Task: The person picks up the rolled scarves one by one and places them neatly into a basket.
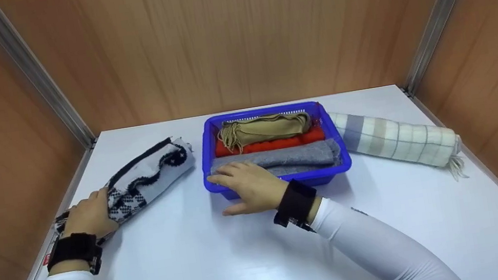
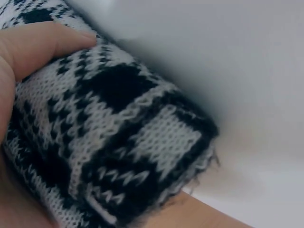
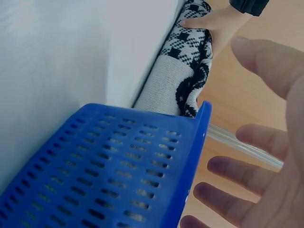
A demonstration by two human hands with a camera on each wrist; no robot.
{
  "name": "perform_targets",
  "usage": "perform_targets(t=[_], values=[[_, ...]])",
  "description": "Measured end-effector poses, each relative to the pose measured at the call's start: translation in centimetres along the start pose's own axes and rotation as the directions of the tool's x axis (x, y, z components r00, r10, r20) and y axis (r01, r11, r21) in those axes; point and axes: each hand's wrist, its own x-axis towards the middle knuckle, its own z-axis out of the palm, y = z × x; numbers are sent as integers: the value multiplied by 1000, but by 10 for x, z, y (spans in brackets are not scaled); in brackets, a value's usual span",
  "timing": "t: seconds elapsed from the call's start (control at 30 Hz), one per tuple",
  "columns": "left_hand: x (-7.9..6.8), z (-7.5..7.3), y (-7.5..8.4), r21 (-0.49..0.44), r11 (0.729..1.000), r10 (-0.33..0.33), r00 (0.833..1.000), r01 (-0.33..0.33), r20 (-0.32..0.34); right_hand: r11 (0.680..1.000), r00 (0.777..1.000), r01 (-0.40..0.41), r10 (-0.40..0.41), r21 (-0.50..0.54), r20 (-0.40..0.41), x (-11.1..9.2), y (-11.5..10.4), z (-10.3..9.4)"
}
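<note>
At the left of the table lies a rolled black-and-white knitted scarf [image 1: 151,177]. My left hand [image 1: 90,215] grips its near end, and in the left wrist view fingers and thumb curl round the scarf [image 2: 118,109]. A blue plastic basket [image 1: 279,180] stands in the middle, holding a folded grey scarf [image 1: 291,156], a red one [image 1: 274,144] and a tan fringed one [image 1: 272,127]. Over the basket's front left corner hovers my right hand [image 1: 253,186], its fingers spread. The right wrist view shows that hand [image 3: 266,180] beside the basket's perforated wall [image 3: 114,161], holding nothing.
A cream checked scarf [image 1: 397,140], rolled with a fringed end, lies right of the basket, its far end near the basket's side. Wooden panels [image 1: 234,38] with metal corner strips stand behind and on both sides of the white table [image 1: 190,277].
</note>
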Motion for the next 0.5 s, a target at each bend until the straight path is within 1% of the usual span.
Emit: perform_targets(t=[0.33,0.5], values=[[-10,-2,4,51,997,59,998,-60,13,1000,1000,17,-17,-6,-4,5,-7,1],[-15,-3,4,48,996,81,997,-82,19,999,999,33,-33,0,-10,7,-11,4]])
